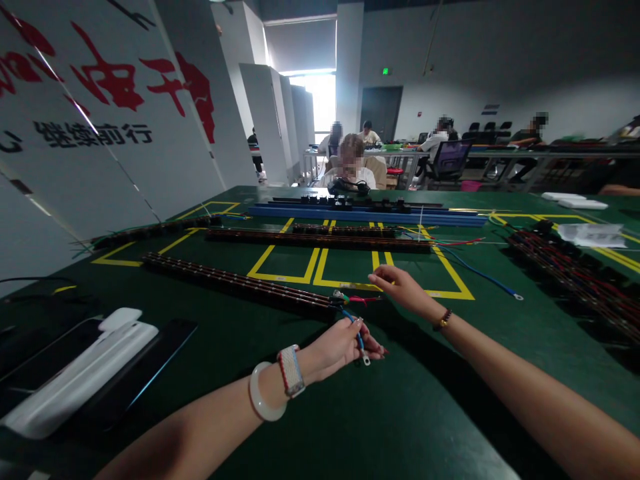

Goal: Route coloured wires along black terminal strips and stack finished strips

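My left hand (345,345) is closed on a blue wire (360,340) that ends in a silver ring terminal (367,360). That wire comes from the near end of a long dark wiring strip (240,283), which lies slantwise on the green table. Short red and green wire ends (357,299) stick out from the same end, just above the left hand. My right hand (397,283) hovers to the right of them with its fingers curled and thumb and forefinger close together; whether anything small is between them, I cannot make out.
More dark strips (320,240) and a blue rail (370,213) lie farther back. A wire bundle (575,267) is at the right. White and dark slabs (85,373) rest at the left. One person (350,167) sits across the table; others work behind.
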Motion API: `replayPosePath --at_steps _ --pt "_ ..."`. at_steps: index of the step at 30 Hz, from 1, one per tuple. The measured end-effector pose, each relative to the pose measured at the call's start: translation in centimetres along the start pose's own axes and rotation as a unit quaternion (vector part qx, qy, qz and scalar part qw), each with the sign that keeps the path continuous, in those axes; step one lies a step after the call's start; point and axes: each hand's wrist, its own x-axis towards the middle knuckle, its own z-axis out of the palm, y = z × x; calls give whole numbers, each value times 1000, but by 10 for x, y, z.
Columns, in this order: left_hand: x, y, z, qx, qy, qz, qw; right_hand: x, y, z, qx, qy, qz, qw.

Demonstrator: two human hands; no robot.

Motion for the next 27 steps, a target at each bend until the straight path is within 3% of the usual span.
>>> replayPosePath --at_steps 3,7,15,21,24,27 --pt "0 -2 0 19 14 4 1000 -11 26 15 -8 -63 3 998" --pt "-1 0 -3 93 29 -21 995 -16 29 22 -13 -134 5 991" --pt "-4 16 -16 299 12 -94 949 -15 28 21 -23 -137 15 990" --pt "-10 23 -22 369 3 -118 922 -14 30 22 -29 -137 5 990" --pt "-12 24 -28 331 -2 -109 937 -15 28 21 -31 -138 8 990" --pt "-13 24 -32 236 -8 -30 971 -15 28 20 -34 -139 10 990"
